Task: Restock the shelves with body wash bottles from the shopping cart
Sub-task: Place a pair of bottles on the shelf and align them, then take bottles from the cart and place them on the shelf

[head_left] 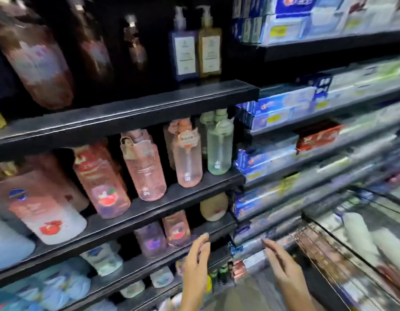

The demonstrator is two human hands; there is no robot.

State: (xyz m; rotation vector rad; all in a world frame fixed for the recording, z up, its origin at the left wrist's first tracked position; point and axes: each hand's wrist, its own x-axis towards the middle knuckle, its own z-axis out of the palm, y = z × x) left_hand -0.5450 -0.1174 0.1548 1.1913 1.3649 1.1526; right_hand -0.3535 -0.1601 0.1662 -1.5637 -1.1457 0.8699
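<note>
Black shelves (136,102) filled the wall, pink and clear body wash bottles (145,167) standing in rows, toothpaste boxes (282,104) stacked to the right. Both hands were up and empty: the left hand (195,259) with fingers loosely straight near a lower shelf edge, the right hand (282,265) spread flat beside the shopping cart (329,254), where white bottles (360,234) lay blurred.

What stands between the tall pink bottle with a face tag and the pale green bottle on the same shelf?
In the head view, one clear pink pump bottle stands between the face-tagged pink bottle and the pale green bottle.
</note>
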